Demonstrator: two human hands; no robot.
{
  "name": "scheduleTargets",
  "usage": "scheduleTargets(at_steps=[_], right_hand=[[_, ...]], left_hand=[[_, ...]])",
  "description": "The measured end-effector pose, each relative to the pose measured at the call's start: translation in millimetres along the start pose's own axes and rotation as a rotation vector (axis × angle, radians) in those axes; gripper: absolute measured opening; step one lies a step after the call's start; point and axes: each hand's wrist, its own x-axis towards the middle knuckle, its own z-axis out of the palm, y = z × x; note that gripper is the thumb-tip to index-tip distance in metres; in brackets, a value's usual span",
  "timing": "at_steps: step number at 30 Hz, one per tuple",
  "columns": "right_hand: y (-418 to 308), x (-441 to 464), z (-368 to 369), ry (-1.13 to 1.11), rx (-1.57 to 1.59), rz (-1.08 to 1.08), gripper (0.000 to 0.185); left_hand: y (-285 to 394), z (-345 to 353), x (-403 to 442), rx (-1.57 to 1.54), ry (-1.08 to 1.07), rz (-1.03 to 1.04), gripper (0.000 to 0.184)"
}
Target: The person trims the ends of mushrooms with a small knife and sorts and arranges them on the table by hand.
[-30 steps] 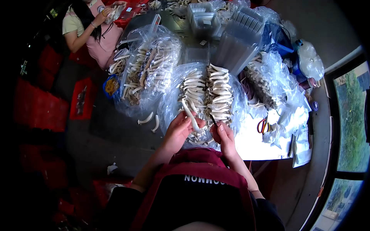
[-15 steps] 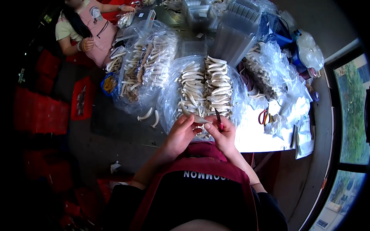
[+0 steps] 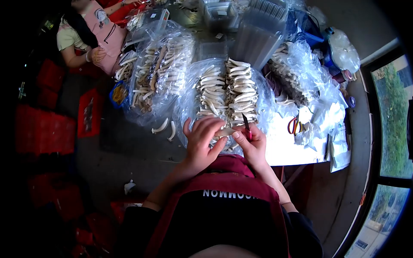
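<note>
The mushrooms [image 3: 243, 86] looked matt, the knife blade [image 3: 245, 121] metal; the bags [image 3: 184, 107] glossy plastic, the apron [image 3: 226, 182] matt cloth, the boxes [image 3: 260, 38] at one o'clock shiny plastic.

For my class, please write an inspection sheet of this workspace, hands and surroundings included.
Surface: dark flat tabletop, brightly lit at right.
Job's things: slender pale mushroom at the hands; two rows of slender pale mushrooms on clear plastic sheeting.
Clutter: red-and-yellow-handled scissors; tall stack of clear plastic containers.
Hands: right hand holds a dark-bladed, pinkish-red-handled knife, thumb against the mushroom; left hand's grip unclear.
Cables: nothing seen.
Surroundings: red plastic crates; person in pink apron; glass window.
</note>
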Motion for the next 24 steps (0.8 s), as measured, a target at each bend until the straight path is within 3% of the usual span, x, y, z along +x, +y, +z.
scheduleTargets(at_steps=[5, 12, 14, 24], right_hand=[[0, -4, -15, -0.117, 0.033, -0.147, 0.034], [-4, -4, -21, -0.204, -0.434, -0.382, 0.028], [-4, -3, -18, -0.191, -0.433, -0.366, 0.025], [16, 4, -22, -0.144, -0.639, -0.551, 0.026]], left_hand=[[-5, 7, -4, -0.267, -0.070, -0.028, 0.026], [2, -2, 0, -0.437, -0.222, -0.058, 0.023], [3, 0, 0, -0.443, -0.149, -0.033, 0.021], [6, 3, -2, -0.528, -0.197, -0.112, 0.014]])
